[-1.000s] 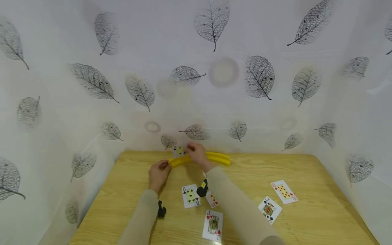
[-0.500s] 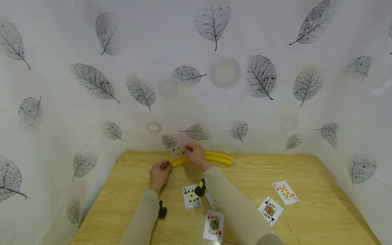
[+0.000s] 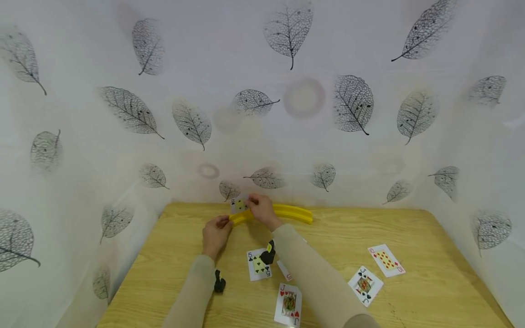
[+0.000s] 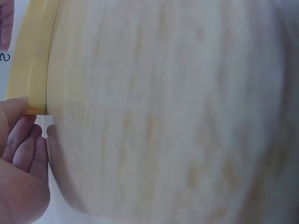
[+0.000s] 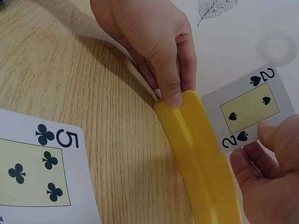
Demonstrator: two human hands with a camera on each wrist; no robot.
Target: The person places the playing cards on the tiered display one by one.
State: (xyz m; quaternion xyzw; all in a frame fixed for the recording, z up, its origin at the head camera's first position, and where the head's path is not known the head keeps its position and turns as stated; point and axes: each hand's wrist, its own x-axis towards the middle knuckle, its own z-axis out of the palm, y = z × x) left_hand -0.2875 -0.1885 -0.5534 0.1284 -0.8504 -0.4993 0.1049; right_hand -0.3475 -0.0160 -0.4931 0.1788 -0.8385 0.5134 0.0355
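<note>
- At the rack's (image 5: 198,154) left end, behind its back edge, stands the 2 of spades (image 5: 247,108), upright and slightly tilted, face toward the person.
- Card's lower edge sits just at the rack's back lip; whether it is already in a groove cannot be told, since the rack hides that edge.
- Right hand (image 5: 266,179) pinches the card at its lower right corner, thumb and fingertips on the card, so the grip lies to the right of the card's middle and above the rack.
- Rack is a yellow curved strip with a groove along its length. Its long axis runs left to right along the table's (image 3: 430,255) far edge, bowing away from the person; the slot lies directly below the card.
- Left hand (image 5: 152,42) steadies the rack's left tip, fingertips pressed on the end, fingers curled round it from the near side. Left wrist view shows the same contact, blurred.
- Right hand is the nearer one to the card; left hand is just beside it, not touching it.
- Nearer the person than the rack, face up on the table: 5 of clubs (image 3: 258,264), jack of hearts (image 3: 289,304), jack of clubs (image 3: 365,285), 10 of diamonds (image 3: 386,260); one more card partly hidden under the right sleeve.
</note>
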